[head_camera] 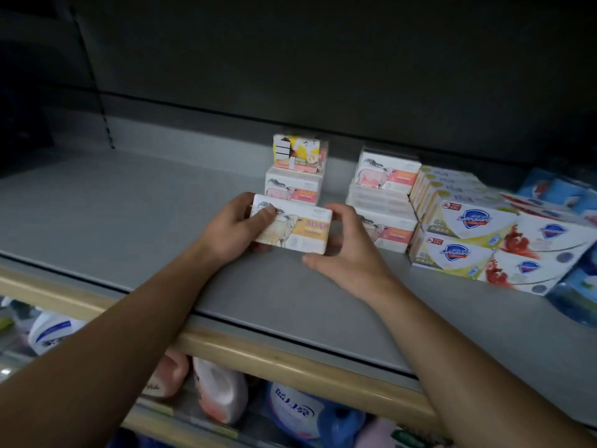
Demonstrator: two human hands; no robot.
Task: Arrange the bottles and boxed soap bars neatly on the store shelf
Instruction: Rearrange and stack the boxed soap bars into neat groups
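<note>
A person's two hands are holding a boxed soap bar [292,228], sheep pic w/ yellow label, just above the grey store shelf [129,215]. The left hand [231,232] is gripping the box's left end, thumb curled over its front; the right hand [347,247] is pinching the right end, fingers behind, thumb below. Directly behind, a pink-label sheep box [292,189] is carrying a smaller yellow box [298,153]. To the right are sitting more pink-label boxes [384,202], then stacked Safeguard boxes [465,234]. Bottles [219,392] are crowding the shelf below.
</note>
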